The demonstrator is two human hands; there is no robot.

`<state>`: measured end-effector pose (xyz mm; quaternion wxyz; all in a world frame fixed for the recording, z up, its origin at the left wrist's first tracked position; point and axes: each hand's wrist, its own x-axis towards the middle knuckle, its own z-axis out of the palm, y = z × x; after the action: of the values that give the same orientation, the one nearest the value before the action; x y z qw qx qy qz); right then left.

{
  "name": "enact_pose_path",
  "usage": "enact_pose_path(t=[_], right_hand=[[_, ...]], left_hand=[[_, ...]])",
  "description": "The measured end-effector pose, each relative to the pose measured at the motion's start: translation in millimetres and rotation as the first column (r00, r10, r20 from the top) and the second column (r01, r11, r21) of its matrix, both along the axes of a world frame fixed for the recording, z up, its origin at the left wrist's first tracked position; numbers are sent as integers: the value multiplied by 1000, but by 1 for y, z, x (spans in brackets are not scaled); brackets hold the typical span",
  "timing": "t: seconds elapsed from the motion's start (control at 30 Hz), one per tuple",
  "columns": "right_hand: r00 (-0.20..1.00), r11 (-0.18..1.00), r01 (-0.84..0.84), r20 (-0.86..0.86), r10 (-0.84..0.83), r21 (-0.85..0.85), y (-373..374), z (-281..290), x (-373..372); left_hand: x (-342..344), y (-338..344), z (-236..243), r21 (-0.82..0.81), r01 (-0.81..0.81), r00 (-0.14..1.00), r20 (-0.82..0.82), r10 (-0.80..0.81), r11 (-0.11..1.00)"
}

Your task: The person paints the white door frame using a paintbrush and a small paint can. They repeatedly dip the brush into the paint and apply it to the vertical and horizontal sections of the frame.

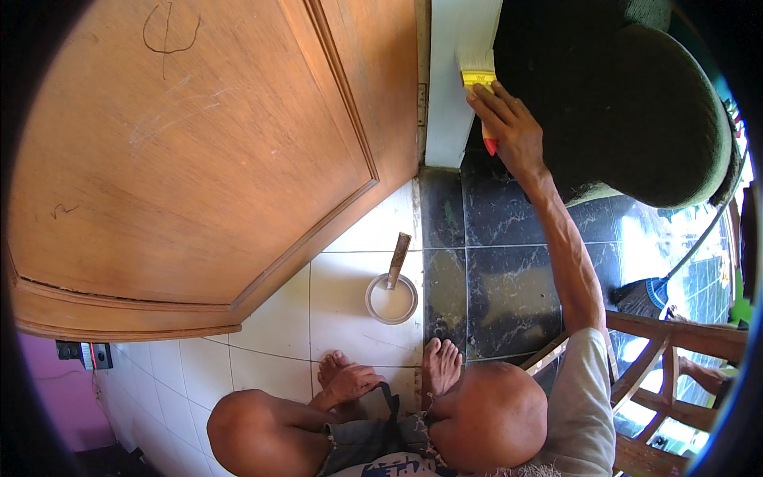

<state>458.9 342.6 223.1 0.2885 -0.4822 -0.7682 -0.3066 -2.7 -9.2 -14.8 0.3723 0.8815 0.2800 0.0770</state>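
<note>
My right hand (515,131) grips a wide paintbrush with a yellow ferrule (478,77) and red handle end, its bristles against the pale painted door-frame post (450,119). My left hand (350,383) is low between my knees, fingers curled near a dark strap (391,401); what it holds, if anything, is unclear. A round container of white paint (391,306) sits on the white floor tiles just ahead of my feet, with a flat brown-stained stick or tool (400,252) standing in it. The wooden door panel (183,151) fills the upper left, beside the post.
A dark green upholstered chair or sofa (628,119) is right of the post, over black marble-look tiles (513,207). A broom (652,294) and a wooden lattice frame (660,358) are at right. A small black electrical item (87,354) is by the pink wall at lower left.
</note>
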Motion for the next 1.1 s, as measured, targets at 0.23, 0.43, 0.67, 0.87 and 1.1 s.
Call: enact_pose_path(t=[0.23,0.43,0.67,0.87,1.1], right_hand=[[970,976,-154,-212,120,-155,-8,18,-2],[931,967,-254,-275,238,-21,22,124,30],[972,890,-221,16,234,400,13,115,-12],[991,993,-4,131,-11,114,3,22,-35],[994,996,2,105,7,-89,-4,-36,-50]], left_hand=[[-4,1,0,26,-14,1000,-19,14,1000],[0,-1,6,25,-39,999,2,39,999],[-2,-3,-7,14,-23,1000,8,23,1000],[8,3,11,-41,-34,999,10,35,999],[-3,0,2,-69,-10,999,-40,7,998]])
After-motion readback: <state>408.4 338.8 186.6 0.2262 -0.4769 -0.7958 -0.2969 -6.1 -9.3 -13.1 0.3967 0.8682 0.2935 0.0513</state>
